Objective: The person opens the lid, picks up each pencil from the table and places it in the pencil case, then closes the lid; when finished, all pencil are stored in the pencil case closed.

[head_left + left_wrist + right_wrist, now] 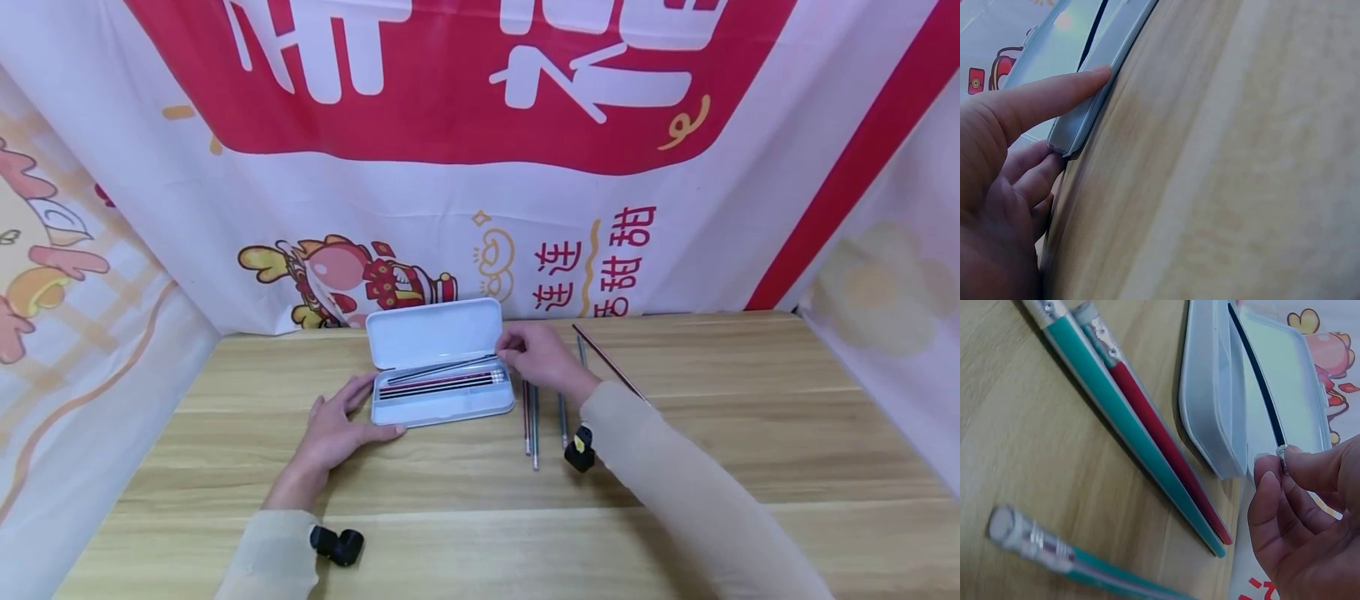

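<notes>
1 dark pencil (1262, 390) is held over the open case (442, 414). Its long axis runs left to right in the head view, at a slant: the silvery end sits at the right, by the case's right end, and the other end points left and a little toward the person, at the back compartment. Whether that far end touches the bottom I cannot tell. The right hand (536, 354) pinches the silvery end, thumb and fingertips brought together with only the pencil between them.

In that compartment lies a row of pencils (438, 384), long axes along the case, pale ends to the right; the dark pencil makes an angle with them, on the lid side. The lid (438, 329) stands raised along the far edge.

The left hand (337, 429) is spread around the case's near left corner, thumb well apart from the fingers: thumb along the front edge, fingertips touching the left end.

Right of the case, on the table (480, 517), a red pencil (527, 425) and a green pencil (536, 433) lie just beside each other, eraser ends toward the person. 1 more green one (563, 421) lies near them, and a dark red stick (611, 363) slants farther right, its near end reaching the sleeve (675, 467). Behind hangs a printed cloth (465, 117).
</notes>
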A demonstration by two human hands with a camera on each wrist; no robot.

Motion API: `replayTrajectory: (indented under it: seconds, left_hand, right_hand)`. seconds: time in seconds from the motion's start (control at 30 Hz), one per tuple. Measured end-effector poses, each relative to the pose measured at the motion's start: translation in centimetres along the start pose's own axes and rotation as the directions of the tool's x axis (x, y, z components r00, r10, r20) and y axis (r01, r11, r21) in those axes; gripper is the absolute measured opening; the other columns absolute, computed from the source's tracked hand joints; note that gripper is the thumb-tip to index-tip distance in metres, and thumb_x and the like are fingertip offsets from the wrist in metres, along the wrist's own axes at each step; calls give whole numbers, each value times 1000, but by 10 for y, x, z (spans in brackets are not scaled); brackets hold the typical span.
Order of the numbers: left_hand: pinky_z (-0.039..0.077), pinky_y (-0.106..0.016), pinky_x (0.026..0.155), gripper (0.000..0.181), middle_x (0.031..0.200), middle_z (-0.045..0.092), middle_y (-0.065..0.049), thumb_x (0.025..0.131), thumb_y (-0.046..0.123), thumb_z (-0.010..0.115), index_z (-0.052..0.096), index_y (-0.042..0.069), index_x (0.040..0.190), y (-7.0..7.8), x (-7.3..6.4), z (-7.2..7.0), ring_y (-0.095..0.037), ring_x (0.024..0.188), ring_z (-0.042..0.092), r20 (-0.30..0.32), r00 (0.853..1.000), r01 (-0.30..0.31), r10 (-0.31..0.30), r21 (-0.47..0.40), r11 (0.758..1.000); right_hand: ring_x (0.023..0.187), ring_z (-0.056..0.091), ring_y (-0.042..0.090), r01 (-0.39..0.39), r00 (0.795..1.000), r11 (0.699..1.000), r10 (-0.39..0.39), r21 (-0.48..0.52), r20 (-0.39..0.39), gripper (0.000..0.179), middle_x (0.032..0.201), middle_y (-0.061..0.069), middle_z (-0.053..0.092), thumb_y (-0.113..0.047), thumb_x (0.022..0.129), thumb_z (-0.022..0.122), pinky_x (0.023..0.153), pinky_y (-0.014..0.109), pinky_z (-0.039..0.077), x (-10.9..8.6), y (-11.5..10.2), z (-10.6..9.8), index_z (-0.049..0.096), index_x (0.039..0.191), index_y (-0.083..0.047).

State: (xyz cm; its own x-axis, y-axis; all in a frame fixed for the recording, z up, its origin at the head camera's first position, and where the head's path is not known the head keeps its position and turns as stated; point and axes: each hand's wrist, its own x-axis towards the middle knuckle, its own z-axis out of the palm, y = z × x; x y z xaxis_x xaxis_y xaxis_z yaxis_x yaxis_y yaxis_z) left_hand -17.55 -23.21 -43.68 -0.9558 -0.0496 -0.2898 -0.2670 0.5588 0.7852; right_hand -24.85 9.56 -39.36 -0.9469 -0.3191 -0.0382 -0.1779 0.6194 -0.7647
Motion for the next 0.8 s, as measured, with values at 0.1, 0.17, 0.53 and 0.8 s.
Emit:
replayTrajectory:
  seconds: [0.1,0.17,0.53,0.8]
  left_hand:
    - [-19,-70,131,111,176,34,-1,79,44,96,33,34,170,0,0,-1,-39,170,-12,1,1000,-2,2,2,1000]
    - [-19,-71,131,111,177,33,-1,79,44,96,33,34,170,0,0,-1,-39,170,-12,3,1000,-2,2,3,1000]
    - [-19,-69,132,113,176,34,-1,78,47,96,32,34,170,-1,1,0,-39,170,-9,5,1000,-17,17,14,1000]
    - [-19,-65,134,112,175,36,-1,77,45,97,34,33,169,-3,0,1,-36,171,-5,3,1000,-30,30,20,999]
  right_hand:
    - [96,67,19,-2,1000,1000,1,-20,-7,10,105,4,73,-11,105,68,84,32,61,3,-2,5,75,111,-12]
    - [99,67,19,6,1000,999,-7,-34,-21,10,107,3,73,-11,104,69,88,35,61,5,-1,9,75,111,-13]
    - [102,68,19,11,998,997,-15,-71,-57,9,106,2,76,-11,102,73,96,38,61,12,4,23,79,108,-14]
    - [99,67,18,9,999,996,-14,-91,-52,10,104,1,73,-8,100,75,92,36,61,12,9,27,78,107,-15]
